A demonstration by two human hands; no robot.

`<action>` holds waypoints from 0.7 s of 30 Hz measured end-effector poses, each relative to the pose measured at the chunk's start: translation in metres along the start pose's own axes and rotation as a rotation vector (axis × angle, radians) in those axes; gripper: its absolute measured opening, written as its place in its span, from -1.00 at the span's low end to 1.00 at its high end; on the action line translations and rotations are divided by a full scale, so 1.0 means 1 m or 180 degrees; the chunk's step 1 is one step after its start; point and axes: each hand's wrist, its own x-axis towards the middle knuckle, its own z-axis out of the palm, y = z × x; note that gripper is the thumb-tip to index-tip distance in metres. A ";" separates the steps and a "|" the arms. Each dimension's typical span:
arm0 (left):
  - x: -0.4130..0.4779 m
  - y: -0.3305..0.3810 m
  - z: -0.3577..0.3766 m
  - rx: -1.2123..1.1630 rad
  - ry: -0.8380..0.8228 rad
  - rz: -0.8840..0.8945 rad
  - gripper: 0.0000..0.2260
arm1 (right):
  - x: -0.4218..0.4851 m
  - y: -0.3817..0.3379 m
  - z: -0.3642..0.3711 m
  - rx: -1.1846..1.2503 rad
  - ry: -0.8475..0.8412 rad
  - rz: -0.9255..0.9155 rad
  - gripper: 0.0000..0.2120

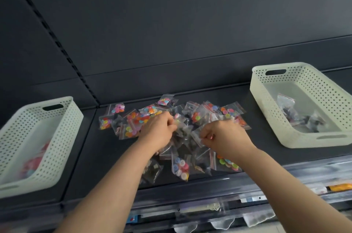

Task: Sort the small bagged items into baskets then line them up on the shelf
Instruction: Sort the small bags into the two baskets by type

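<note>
A heap of small clear zip bags (192, 116) lies on the dark shelf (106, 152), some filled with bright buttons, others with dark pieces. My left hand (159, 130) sits in the middle of the heap, its fingers curled round a clear bag of dark pieces. My right hand (224, 135) is just to the right, fingers pinching another clear bag. A white perforated basket (62, 118) stands at the left holding bags of colourful buttons. A second white basket (312, 84) at the right holds bags of dark pieces.
The shelf's dark back panel (171, 32) rises behind the heap, with a slotted upright (57, 44) at the left. Below the shelf's front edge (209, 187) hang more packets and an orange label (341, 187).
</note>
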 end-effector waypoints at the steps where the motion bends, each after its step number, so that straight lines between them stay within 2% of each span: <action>1: 0.000 -0.003 -0.003 -0.0070 0.0200 -0.0089 -0.94 | 0.000 -0.004 0.000 0.0027 -0.0135 0.0008 -0.92; 3: 0.002 -0.009 -0.008 -0.0088 0.0497 -0.0113 -0.94 | 0.001 -0.011 0.000 -0.0035 -0.0377 0.0042 -0.84; 6: 0.003 -0.013 -0.012 -0.0243 0.0705 -0.0080 -0.94 | 0.005 -0.019 0.007 -0.0284 -0.0418 0.0101 -0.68; 12: 0.004 -0.025 -0.008 -0.0544 0.0668 -0.0082 -0.94 | 0.010 -0.021 0.016 -0.0520 0.0071 -0.0043 -0.85; 15: 0.005 -0.031 -0.009 -0.0694 0.0676 -0.0118 -0.93 | 0.012 -0.023 0.010 0.0057 0.0503 -0.0156 -0.86; 17: 0.005 -0.033 -0.011 -0.0841 0.0722 -0.0128 -0.95 | 0.013 -0.026 0.003 0.0496 0.0586 -0.0128 -0.88; 21: 0.010 -0.033 -0.015 -0.1164 0.0879 -0.0214 -0.88 | 0.015 -0.024 -0.007 0.0641 0.0983 0.0090 -0.92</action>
